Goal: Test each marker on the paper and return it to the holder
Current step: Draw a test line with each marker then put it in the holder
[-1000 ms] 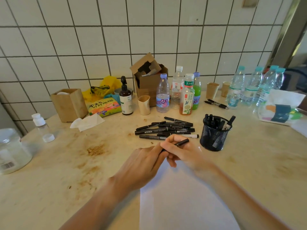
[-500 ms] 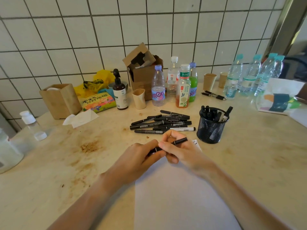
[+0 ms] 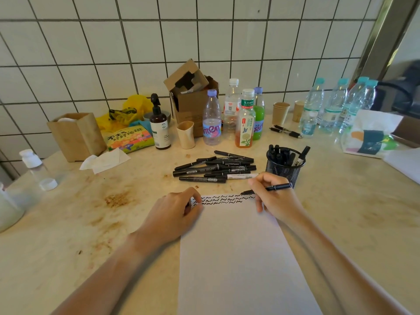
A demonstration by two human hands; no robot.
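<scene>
right hand (image 3: 276,200) fingers pinch the marker (image 3: 268,188), tip on paper (image 3: 238,258); left hand (image 3: 172,214) fingers curled.

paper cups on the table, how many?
3: one pale cup beside the pump bottle, two brown cups by the wall between the drink bottles and water bottles. More could be hidden.

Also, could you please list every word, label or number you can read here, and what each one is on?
"东方树叶": green label of the tea bottle.
"不生气": colourful packet; the rest is unclear.
Partly "nten": purple-capped bottle.
Print on the pump bottle, loose markers and water bottles: too small to read.
</scene>
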